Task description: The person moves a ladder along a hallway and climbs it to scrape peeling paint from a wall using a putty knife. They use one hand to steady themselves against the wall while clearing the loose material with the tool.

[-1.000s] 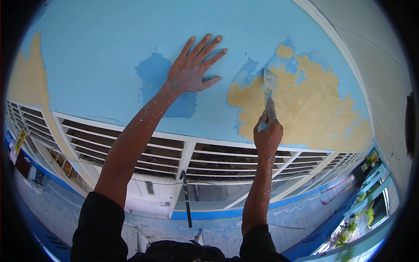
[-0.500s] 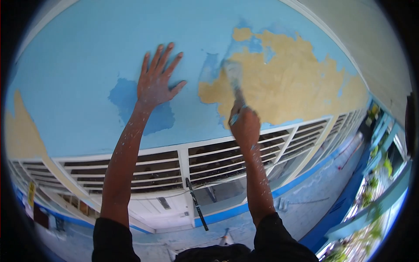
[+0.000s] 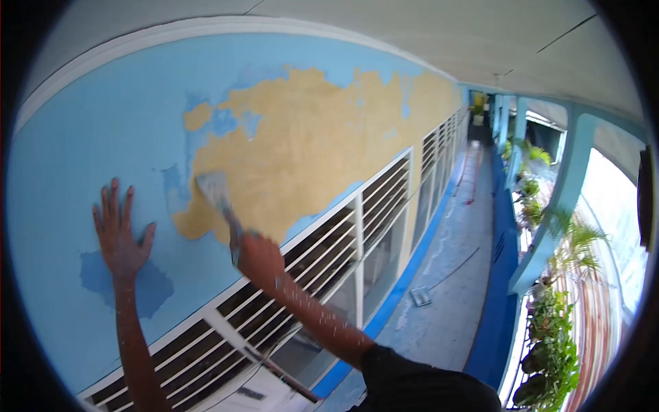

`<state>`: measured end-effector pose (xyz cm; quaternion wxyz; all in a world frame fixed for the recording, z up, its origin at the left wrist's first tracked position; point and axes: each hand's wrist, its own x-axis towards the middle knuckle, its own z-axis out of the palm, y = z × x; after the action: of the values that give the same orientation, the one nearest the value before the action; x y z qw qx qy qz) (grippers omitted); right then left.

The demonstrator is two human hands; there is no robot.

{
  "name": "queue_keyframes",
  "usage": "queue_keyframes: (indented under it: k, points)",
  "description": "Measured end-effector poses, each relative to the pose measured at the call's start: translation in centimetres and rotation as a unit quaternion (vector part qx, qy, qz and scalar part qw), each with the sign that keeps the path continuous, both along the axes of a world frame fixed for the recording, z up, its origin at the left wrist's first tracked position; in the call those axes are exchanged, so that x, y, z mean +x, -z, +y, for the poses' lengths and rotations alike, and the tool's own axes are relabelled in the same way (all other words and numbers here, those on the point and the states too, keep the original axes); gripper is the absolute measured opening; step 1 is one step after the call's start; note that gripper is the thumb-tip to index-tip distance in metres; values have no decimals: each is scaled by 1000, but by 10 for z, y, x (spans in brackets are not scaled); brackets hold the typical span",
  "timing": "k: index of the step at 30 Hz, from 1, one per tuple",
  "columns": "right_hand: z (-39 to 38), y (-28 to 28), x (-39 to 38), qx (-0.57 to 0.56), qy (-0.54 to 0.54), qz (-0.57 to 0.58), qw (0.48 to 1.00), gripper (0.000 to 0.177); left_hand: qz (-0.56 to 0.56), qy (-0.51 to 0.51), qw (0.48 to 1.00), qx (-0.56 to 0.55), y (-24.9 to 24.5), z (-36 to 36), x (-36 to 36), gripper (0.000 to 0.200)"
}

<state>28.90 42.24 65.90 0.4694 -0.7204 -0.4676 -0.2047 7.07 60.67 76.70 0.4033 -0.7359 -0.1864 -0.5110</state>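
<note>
Now | hands apart; left hand (image 3: 122,239) flat on blue wall (image 3: 75,144); right hand (image 3: 259,261) clamped on scraper (image 3: 213,187)

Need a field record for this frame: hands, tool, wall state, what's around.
setting: covered walkway beside a blue-painted wall
left: left hand open, palm flat on the wall, just above a darker blue patch
right: right hand closed on the scraper handle
tool: blade against the wall at the left edge of the bare yellow area
nearby: louvred vents below the paint; potted plants along the right side
</note>
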Motion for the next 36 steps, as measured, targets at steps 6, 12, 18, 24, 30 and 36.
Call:
queue_keyframes:
  k: [6, 12, 18, 24, 30, 36]
  points:
    - [-15, -8, 4, -14, 8, 25, 1000, 30, 2, -37, 999, 6, 2, 6, 0, 91]
    - [-18, 17, 0, -16, -8, 34, 999, 26, 6, -25, 1000, -5, 1, 7, 1, 87]
    - [7, -17, 21, 10, 3, -12, 1000, 17, 7, 1, 1000, -30, -3, -3, -1, 88]
    - [-7, 17, -1, 11, 12, -9, 1000, 19, 12, -39, 996, -75, -1, -22, 15, 87]
    - [1, 1, 17, 52, 69, -42, 995, 42, 21, -27, 997, -74, 16, -9, 48, 92]
    - [-1, 18, 13, 17, 45, -71, 996, 29, 25, -56, 995, -74, 19, -7, 46, 88]
